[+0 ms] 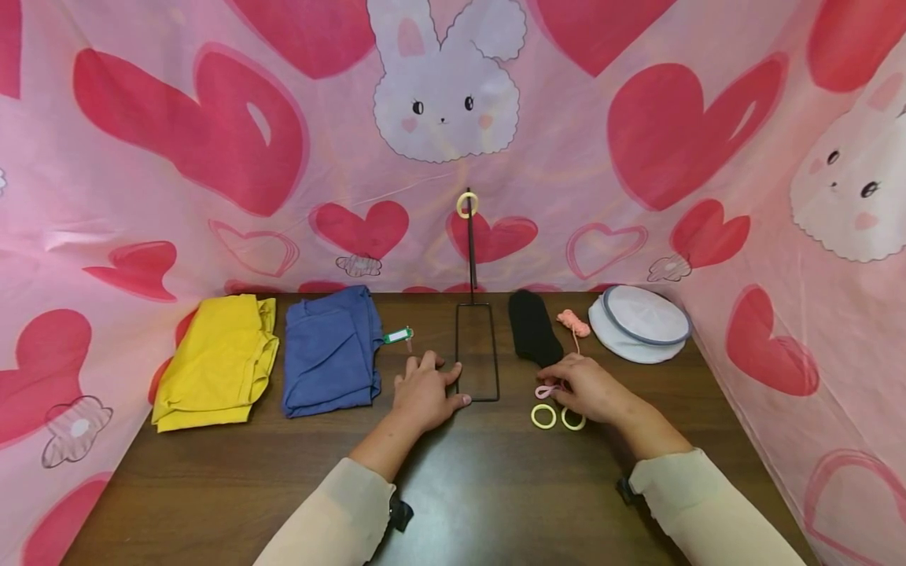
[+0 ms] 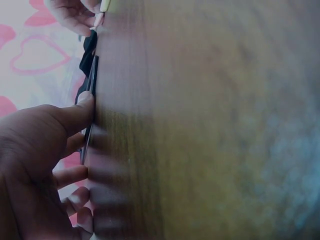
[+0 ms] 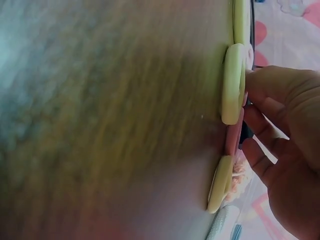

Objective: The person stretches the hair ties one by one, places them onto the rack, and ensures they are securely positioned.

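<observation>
My left hand (image 1: 427, 393) rests on the table with its fingers spread. Its thumb and index fingertips lie on the left side of the black wire base of a stand (image 1: 499, 354), which has a pale yellow ring (image 1: 467, 216) round its upright near the top. Over to the right, my right hand (image 1: 593, 391) reaches down with thumb and fingers apart, above a pink loop (image 1: 543, 392). Two pale yellow rings (image 1: 543, 427) lie just below it. In the right wrist view the thumb tip is right behind one yellow ring (image 3: 231, 85); another ring (image 3: 218, 187) shows lower down.
Behind the right hand lie a black sock (image 1: 531, 322), a bundle of coral yarn (image 1: 575, 322) and a white mesh item with a grey rim (image 1: 640, 314). Folded blue cloth (image 1: 329, 354) with a green tag (image 1: 398, 336) and folded yellow cloth (image 1: 215, 362) are on the left.
</observation>
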Demonstrator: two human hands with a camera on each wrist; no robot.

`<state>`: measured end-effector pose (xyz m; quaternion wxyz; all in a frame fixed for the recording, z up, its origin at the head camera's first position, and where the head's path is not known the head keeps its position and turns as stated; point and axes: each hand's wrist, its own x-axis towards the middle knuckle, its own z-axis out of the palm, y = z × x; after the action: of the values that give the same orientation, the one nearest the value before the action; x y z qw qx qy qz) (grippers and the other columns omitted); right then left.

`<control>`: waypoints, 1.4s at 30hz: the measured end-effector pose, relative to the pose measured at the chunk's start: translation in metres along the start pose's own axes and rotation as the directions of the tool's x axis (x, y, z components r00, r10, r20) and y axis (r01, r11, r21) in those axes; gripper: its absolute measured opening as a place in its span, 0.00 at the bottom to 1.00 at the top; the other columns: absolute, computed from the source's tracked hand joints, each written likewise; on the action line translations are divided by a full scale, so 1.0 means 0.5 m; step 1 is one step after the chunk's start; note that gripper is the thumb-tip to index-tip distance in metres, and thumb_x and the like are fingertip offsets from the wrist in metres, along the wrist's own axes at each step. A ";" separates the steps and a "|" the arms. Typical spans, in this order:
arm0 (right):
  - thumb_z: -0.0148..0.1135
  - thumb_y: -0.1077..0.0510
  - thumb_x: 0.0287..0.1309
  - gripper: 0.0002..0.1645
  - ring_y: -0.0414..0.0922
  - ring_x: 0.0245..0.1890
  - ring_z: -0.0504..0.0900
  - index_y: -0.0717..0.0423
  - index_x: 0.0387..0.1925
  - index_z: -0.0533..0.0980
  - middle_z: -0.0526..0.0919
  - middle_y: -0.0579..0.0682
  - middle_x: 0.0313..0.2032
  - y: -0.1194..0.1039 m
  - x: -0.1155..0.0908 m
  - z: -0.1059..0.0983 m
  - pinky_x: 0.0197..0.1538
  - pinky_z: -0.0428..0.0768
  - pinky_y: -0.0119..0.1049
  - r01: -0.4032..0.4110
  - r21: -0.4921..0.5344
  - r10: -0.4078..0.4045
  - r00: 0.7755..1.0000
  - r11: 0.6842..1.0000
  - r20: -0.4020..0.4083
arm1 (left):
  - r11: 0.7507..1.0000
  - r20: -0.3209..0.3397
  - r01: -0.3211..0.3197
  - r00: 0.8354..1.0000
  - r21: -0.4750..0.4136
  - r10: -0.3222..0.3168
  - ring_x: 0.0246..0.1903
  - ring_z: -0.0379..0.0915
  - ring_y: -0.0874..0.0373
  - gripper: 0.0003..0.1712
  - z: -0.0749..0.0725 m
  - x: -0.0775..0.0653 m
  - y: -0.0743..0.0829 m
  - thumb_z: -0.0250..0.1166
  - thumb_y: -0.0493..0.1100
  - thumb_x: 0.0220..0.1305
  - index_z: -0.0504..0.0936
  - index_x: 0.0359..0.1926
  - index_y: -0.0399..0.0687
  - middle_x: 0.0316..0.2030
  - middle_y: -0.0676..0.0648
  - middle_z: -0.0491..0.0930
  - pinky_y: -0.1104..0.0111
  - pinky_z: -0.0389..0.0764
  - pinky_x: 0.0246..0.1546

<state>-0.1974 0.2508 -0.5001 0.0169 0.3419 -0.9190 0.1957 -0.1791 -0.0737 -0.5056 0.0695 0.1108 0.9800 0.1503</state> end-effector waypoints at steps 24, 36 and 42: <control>0.75 0.63 0.58 0.12 0.43 0.43 0.86 0.53 0.44 0.88 0.88 0.44 0.41 -0.058 0.010 -0.011 0.49 0.83 0.45 0.054 0.005 -0.053 0.991 0.999 -0.121 | 1.000 0.001 -0.002 1.000 -0.007 0.002 0.62 0.60 0.43 0.39 -0.002 0.000 -0.001 0.67 0.70 0.64 0.74 0.73 0.69 0.67 0.48 0.67 0.43 0.69 0.51; 0.76 0.64 0.57 0.13 0.41 0.42 0.84 0.53 0.45 0.87 0.87 0.44 0.41 -0.097 0.022 -0.024 0.47 0.84 0.44 0.093 0.040 -0.085 0.982 0.995 -0.167 | 1.000 0.009 0.004 1.000 -0.015 -0.004 0.63 0.60 0.44 0.39 -0.005 0.001 0.002 0.68 0.70 0.63 0.74 0.73 0.69 0.67 0.48 0.67 0.44 0.69 0.51; 0.77 0.65 0.55 0.14 0.42 0.42 0.84 0.53 0.44 0.88 0.88 0.44 0.41 -0.111 0.033 -0.032 0.44 0.84 0.42 0.163 0.049 -0.148 0.962 0.985 -0.230 | 1.000 0.011 0.010 1.000 -0.022 -0.010 0.62 0.60 0.43 0.39 -0.006 0.000 0.004 0.68 0.69 0.63 0.74 0.73 0.68 0.67 0.47 0.67 0.42 0.69 0.52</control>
<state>-0.1763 0.2081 -0.4630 0.1250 0.3890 -0.8741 0.2625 -0.1791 -0.0727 -0.5023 0.0770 0.1058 0.9784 0.1600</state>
